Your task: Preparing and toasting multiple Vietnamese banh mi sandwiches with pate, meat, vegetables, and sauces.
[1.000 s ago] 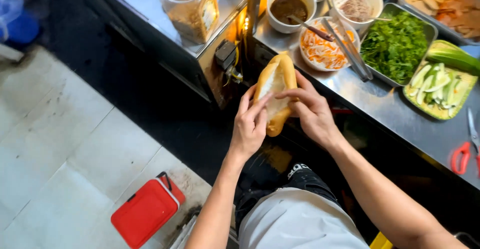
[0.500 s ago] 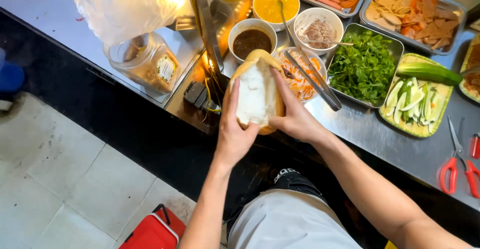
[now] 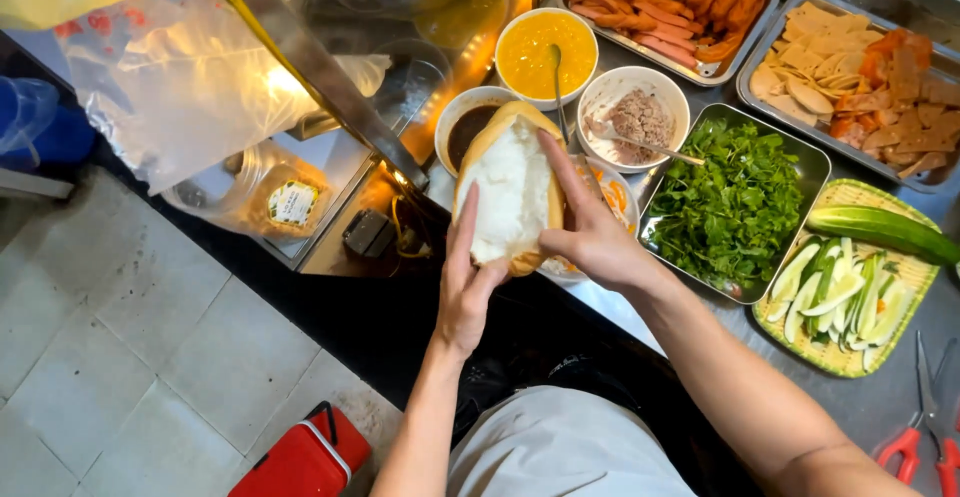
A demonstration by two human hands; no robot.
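Note:
A split baguette (image 3: 508,195) with white crumb showing is held open over the counter edge. My left hand (image 3: 466,282) supports it from below and on its left side. My right hand (image 3: 590,227) grips its right half, with fingers pressed inside the cut. Just behind the bread stand a bowl of dark sauce (image 3: 468,127), a bowl of yellow sauce (image 3: 545,54) with a spoon, and a bowl of grey-pink paste (image 3: 638,115).
A steel tray of green herbs (image 3: 735,202), a woven tray of sliced cucumber (image 3: 850,292), trays of sausages (image 3: 670,2) and sliced meats (image 3: 860,72) fill the counter. Red-handled scissors (image 3: 925,437) lie at right. A red box (image 3: 300,457) sits on the tiled floor.
The view has moved closer and shifted along the counter. Both hands have spread the baguette wider, so more white crumb shows; my right fingers now reach into the cut.

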